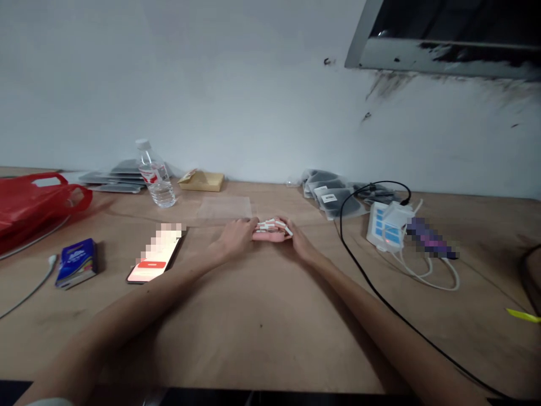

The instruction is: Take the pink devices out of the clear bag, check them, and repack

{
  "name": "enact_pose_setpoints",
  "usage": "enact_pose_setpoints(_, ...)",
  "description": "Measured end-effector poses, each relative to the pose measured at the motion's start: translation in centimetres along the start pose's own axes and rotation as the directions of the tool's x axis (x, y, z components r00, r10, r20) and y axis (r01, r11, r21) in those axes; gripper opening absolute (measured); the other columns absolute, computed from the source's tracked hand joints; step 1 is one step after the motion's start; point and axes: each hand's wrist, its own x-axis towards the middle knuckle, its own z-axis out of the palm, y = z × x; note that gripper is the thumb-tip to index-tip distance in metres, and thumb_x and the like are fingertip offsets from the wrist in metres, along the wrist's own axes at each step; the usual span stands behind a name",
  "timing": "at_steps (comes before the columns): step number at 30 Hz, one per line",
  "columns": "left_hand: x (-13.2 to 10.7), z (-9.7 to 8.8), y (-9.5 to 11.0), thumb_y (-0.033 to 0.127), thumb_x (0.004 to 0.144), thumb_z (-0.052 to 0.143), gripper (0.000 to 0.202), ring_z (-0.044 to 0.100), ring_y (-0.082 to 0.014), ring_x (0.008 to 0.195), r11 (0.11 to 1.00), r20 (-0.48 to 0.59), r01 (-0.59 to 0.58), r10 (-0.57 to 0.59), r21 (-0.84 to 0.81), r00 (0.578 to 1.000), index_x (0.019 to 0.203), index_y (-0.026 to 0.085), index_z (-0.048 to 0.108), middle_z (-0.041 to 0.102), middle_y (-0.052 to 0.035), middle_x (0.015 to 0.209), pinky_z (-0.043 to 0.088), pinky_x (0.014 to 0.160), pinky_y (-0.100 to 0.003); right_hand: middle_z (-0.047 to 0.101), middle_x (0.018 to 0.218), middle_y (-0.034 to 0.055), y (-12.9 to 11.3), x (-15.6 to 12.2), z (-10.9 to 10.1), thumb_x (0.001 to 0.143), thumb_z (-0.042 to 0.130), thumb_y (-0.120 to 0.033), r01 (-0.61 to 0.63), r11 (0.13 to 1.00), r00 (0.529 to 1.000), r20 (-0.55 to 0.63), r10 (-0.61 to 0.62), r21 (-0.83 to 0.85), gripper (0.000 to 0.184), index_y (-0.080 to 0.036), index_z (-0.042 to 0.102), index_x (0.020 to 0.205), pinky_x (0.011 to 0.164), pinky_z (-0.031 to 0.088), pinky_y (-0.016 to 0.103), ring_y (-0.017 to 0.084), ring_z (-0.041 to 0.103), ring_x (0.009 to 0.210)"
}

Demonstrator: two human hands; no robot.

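Note:
My left hand point(239, 234) and my right hand point(297, 237) meet low over the middle of the table. Between them is a small pink object with white strips point(269, 237); its kind is too small to make out. The left fingers close on its left end. On its other end, the right hand curls round it. The fingertips are partly hidden. Just behind the left hand lies a clear flat plastic sheet point(224, 207). To the left of my left forearm is a lit smartphone point(154, 256).
Left: a red plastic bag point(31, 208), a blue tissue pack point(76, 262), a water bottle point(157, 177) and a small yellow box point(203, 181). Right: grey plastic pouches point(332, 194), a white power strip point(385, 225) and a black cable point(359, 265). A wall stands behind.

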Motion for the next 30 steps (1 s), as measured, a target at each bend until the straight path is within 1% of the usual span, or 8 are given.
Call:
enact_pose_setpoints(2,0.1,0.6,-0.2,0.018,0.088,0.058,0.032,0.069,-0.032,0.1,1.0,0.003,-0.012,0.012,-0.002,1.0,0.12,0.019,0.059,0.07,-0.015,0.114,0.05,0.081,-0.038,0.053,0.151,0.0055,0.6,-2.0,-0.4,0.095,0.043,-0.073,0.12,0.979,0.99,-0.057,-0.131,-0.166,0.064,-0.031,0.051,0.142,0.121,0.027,0.048,0.024,0.045,0.141)
enact_pose_setpoints(5,0.2,1.4,-0.3,0.019,0.091,0.056,0.029,0.069,-0.032,0.098,1.0,0.012,-0.021,0.021,0.011,1.0,0.12,0.019,0.058,0.071,-0.015,0.111,0.049,0.081,-0.038,0.04,0.16,0.0091,-0.1,-3.9,-0.2,0.098,0.04,-0.07,0.152,0.939,0.985,-0.031,-0.17,-0.309,0.067,-0.03,0.039,0.152,0.122,0.025,0.051,0.025,0.041,0.145)
enact_pose_setpoints(7,0.1,1.7,-0.2,0.021,0.093,0.054,0.025,0.07,-0.0319,0.096,0.999,0.023,-0.027,0.027,0.019,0.999,0.118,0.019,0.059,0.071,-0.0152,0.109,0.049,0.079,-0.039,0.041,0.159,0.0108,-1.0,-4.2,0.1,0.097,0.048,-0.065,0.17,0.903,0.983,0.008,-0.181,-0.395,0.067,-0.029,0.04,0.153,0.122,0.026,0.051,0.027,0.041,0.144)
enact_pose_setpoints(10,-0.1,2.1,-0.1,0.028,0.095,0.056,0.024,0.069,-0.0324,0.096,0.999,0.03,-0.036,0.035,0.031,0.999,0.116,0.018,0.061,0.069,-0.016,0.11,0.049,0.079,-0.039,0.051,0.151,0.0111,-1.8,-4.1,0.1,0.097,0.054,-0.058,0.224,0.859,0.974,0.086,-0.208,-0.46,0.057,-0.028,0.051,0.146,0.12,0.03,0.053,0.029,0.047,0.139)
enact_pose_setpoints(16,-1.0,2.9,0.7,0.036,0.091,0.062,0.037,0.061,-0.0336,0.113,0.971,-0.014,-0.193,0.196,0.143,0.98,0.121,0.015,0.06,0.067,-0.0161,0.115,0.046,0.094,-0.042,0.064,0.138,0.0096,-2.2,-4.2,-0.6,0.097,0.058,-0.047,0.315,0.792,0.947,0.231,-0.223,-0.523,0.044,-0.028,0.061,0.137,0.114,0.036,0.056,0.032,0.057,0.128)
enact_pose_setpoints(22,-2.0,3.1,1.8,0.055,0.092,0.058,0.059,0.056,-0.0381,0.115,0.968,-0.034,-0.194,0.202,0.162,0.979,0.13,0.01,0.055,0.062,-0.0211,0.126,0.043,0.097,-0.049,0.065,0.136,0.0107,-2.0,-4.1,-0.6,0.095,0.06,-0.045,0.318,0.788,0.948,0.201,-0.247,-0.528,0.042,-0.028,0.064,0.133,0.112,0.038,0.057,0.032,0.058,0.125)
enact_pose_setpoints(27,-1.8,3.2,1.9,0.041,0.1,0.052,0.039,0.056,-0.034,0.117,0.978,-0.031,-0.132,0.139,0.164,0.99,0.128,0.014,0.056,0.065,-0.0176,0.125,0.041,0.097,-0.045,0.067,0.132,0.0087,-1.9,-4.1,-0.5,0.096,0.059,-0.049,0.291,0.853,0.956,0.15,-0.251,-0.433,0.039,-0.028,0.068,0.128,0.114,0.037,0.055,0.03,0.059,0.123)
enact_pose_setpoints(30,-1.6,3.5,1.7,0.04,0.101,0.053,0.035,0.057,-0.0335,0.117,0.985,-0.056,-0.102,0.111,0.137,0.992,0.125,0.016,0.058,0.065,-0.0173,0.124,0.041,0.098,-0.045,0.066,0.133,0.0081,-2.2,-4.2,-0.2,0.095,0.061,-0.05,0.295,0.872,0.955,0.146,-0.258,-0.391,0.038,-0.029,0.069,0.127,0.114,0.036,0.053,0.03,0.058,0.124)
